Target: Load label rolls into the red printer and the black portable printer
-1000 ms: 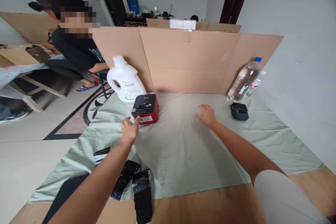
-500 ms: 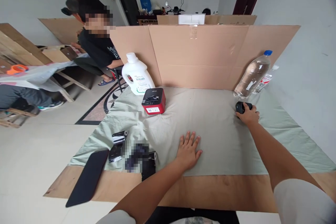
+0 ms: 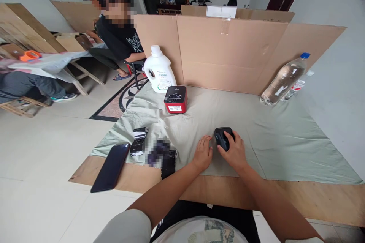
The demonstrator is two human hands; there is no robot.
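Observation:
Near the front middle of the cloth, my right hand (image 3: 236, 152) grips a small black boxy device (image 3: 221, 139), fingers over its top and right side. The device's left side shows; its underside is hidden. My left hand (image 3: 203, 152) rests just left of it with fingers stretched out, apart from the device and holding nothing. Farther back stands a red and black box-shaped device (image 3: 176, 100) with a white label. Left of my left hand lie rolls of glossy black film (image 3: 138, 142), partly blurred out, and a flat dark tablet-like slab (image 3: 110, 168).
A white jug (image 3: 160, 72) stands behind the red device. At the back right, a large clear bottle (image 3: 285, 79) with a blue cap leans on the cardboard screen (image 3: 219, 57), a smaller bottle (image 3: 293, 90) beside it. A person (image 3: 121, 38) sits beyond the table at left.
My right hand has brought the black device from the far right to the front middle. My left hand has turned, its spread fingers now closer together. The view has shifted slightly.

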